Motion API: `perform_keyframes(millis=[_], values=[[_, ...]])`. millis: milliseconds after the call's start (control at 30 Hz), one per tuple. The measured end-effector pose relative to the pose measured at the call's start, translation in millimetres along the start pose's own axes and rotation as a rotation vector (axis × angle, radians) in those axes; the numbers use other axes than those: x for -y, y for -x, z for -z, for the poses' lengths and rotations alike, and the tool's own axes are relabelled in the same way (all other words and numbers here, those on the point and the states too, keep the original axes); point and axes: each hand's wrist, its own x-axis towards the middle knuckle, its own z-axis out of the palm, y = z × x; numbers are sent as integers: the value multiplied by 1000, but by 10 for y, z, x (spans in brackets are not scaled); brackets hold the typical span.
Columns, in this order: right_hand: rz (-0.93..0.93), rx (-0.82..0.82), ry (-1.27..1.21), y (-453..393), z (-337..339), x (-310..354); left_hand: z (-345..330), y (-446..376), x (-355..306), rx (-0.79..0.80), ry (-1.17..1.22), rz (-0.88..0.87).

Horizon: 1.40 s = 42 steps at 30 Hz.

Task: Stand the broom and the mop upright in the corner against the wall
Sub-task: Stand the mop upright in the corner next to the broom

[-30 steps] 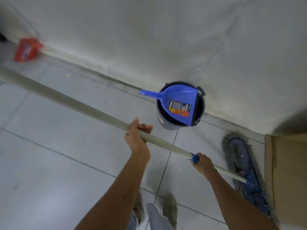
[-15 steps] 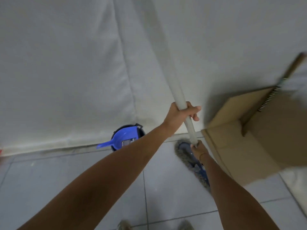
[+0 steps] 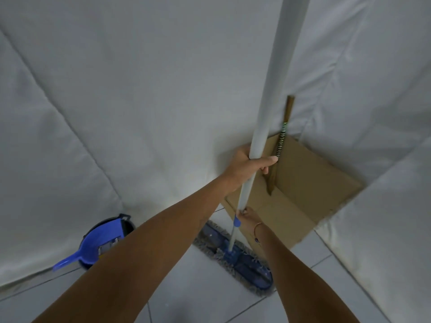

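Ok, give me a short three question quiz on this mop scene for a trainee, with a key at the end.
1. True or false: the grey flat mop head with the blue pad rests on the pale tiled floor.
2. Which hand holds the long white mop pole higher up: left hand or right hand?
3. Where does the blue plastic dustpan sit?
A) in the dark round bucket
B) in the brown cardboard box
C) flat on the floor

Key: 1 true; 2 left; 3 A
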Motion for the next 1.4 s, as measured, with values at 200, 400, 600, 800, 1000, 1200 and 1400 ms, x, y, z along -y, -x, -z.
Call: perform_keyframes(millis=[200, 400, 600, 800, 1000, 1200, 1400], values=[[30, -1, -18, -187, 239, -21, -190, -389, 9, -5, -3, 44], [51, -29, -139, -542, 331, -62, -339, -868, -93, -138, 16, 26], [135, -158, -384, -1003, 518, 279, -318, -1675, -378, -295, 25, -24], [163, -190, -461, -1442, 874, 931, -99, -2519, -949, -425, 99, -19], [137, -326, -456, -1802, 1175, 1283, -66, -2881, -1178, -407, 128, -87], [110, -410, -430, -2083, 1501, 1526, 8, -3164, -1360, -336, 115, -97], [98, -397, -420, -2529, 1853, 1666, -7, -3631, -1274, -283, 141, -85]])
